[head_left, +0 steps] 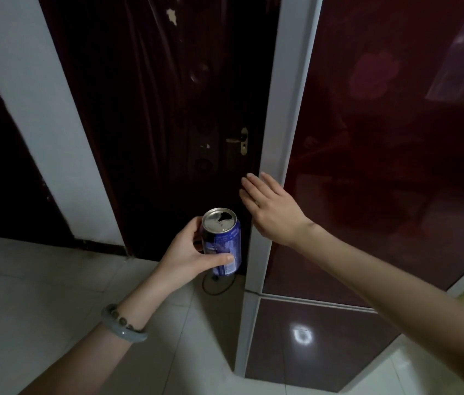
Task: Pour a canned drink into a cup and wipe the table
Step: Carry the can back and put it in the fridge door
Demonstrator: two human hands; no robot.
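Gripping the blue can [225, 240] at lower centre of the frame, the left hand [188, 258] curls fingers and thumb round its side. The can is held top end up, with its opening already pierced. The right hand [270, 206], just right of centre, is flat with fingers straight, at the white edge [285, 109] of a dark red glossy panel [396, 138]; contact cannot be confirmed. A bracelet [124, 326] sits on the left wrist. Behind stands a dark door [153, 109] with a brass handle [239, 141].
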